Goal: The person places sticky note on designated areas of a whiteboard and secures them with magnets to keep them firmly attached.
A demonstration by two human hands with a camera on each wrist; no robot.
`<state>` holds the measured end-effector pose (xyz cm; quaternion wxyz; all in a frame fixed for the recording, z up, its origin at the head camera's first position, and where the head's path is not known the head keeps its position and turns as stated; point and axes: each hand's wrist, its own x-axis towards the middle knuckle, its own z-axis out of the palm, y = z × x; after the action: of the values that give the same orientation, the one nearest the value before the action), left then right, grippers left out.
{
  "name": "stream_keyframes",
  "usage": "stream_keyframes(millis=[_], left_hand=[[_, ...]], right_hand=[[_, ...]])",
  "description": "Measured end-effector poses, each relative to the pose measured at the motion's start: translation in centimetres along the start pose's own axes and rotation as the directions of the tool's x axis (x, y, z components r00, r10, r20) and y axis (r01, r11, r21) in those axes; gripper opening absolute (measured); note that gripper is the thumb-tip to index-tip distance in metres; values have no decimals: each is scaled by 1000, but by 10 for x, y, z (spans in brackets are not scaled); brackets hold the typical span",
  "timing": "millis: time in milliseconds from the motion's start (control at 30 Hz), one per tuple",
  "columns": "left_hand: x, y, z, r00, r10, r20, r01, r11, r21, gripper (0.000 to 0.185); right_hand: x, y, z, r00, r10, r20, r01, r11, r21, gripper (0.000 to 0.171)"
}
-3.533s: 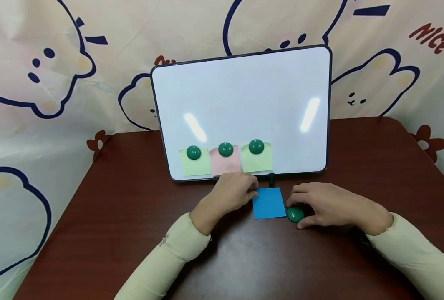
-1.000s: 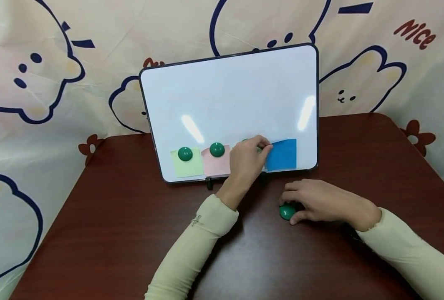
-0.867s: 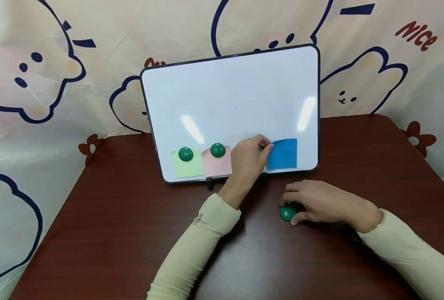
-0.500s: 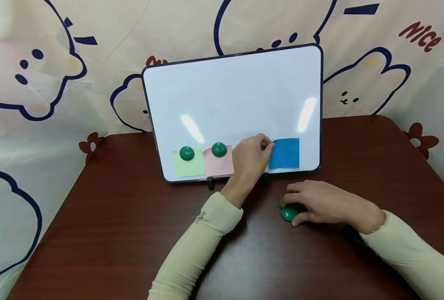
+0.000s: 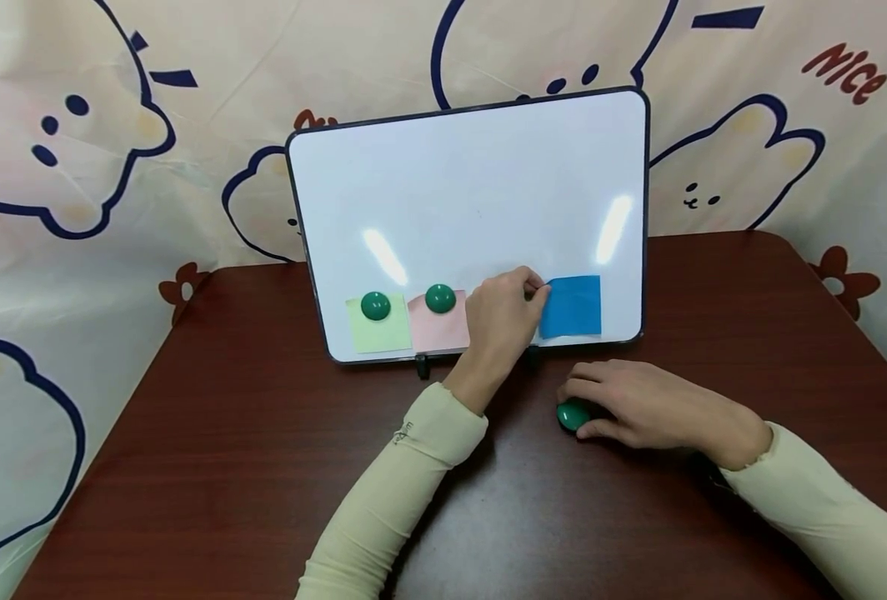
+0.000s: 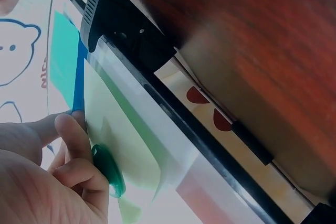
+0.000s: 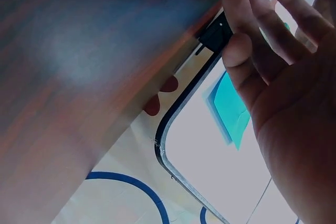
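My left hand pinching blue sticky note against whiteboard, my right hand curled over green magnet on counter.

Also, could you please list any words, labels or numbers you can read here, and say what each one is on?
"Nice": red lettering on the cream cartoon-bear backdrop cloth, upper right.
Small dark mark on the pale yellow left sleeve cuff: too small to read.
White magnetic whiteboard and coloured sticky notes: no writing.
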<state>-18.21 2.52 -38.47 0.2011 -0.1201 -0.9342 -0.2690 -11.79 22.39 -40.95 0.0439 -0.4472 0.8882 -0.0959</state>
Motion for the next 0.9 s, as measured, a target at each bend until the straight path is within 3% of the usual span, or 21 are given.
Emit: stream_keyframes(millis=[367,600,900], left_hand=[[1,0,0,1000,4,-8,-4,1000,-4,16],[0,-1,-1,1000,8,-7,-8,1000,-12,16],[1,-1,-1,1000,0,0,0,1000,-11,17]], right_hand=[[1,3,-4,988,47,-147,-59,995,-76,41],[1,7,-4,972,17,-233,-45,992,-115,41],[3,6,-4,966,29,-256,-65,989,-135,41]])
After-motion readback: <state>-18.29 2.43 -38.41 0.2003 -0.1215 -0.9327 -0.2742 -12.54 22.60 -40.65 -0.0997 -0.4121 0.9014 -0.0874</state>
